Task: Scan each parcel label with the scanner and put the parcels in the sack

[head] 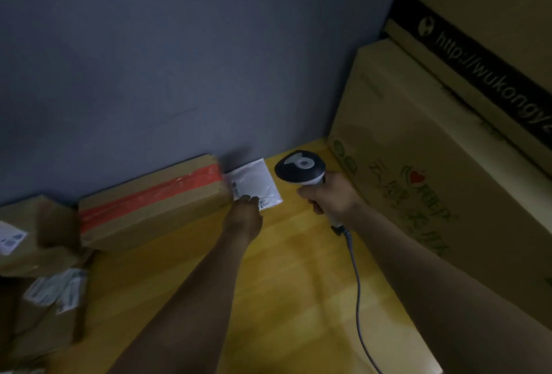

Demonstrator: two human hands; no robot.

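While a thin grey cable [355, 278] trails toward us across the yellow wooden table [283, 269], our right hand [331, 200] grips the black-and-white handheld scanner [300, 167]. Our left hand [246, 215] touches the near edge of a flat white plastic parcel [255, 182] just beyond it; whether it pinches, we cannot tell. Left of it lies a red-taped brown cardboard box [152, 200].

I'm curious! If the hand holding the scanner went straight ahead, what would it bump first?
Right hand, gripping the black-and-white handheld scanner, probably meets the grey wall first; depth is unclear.
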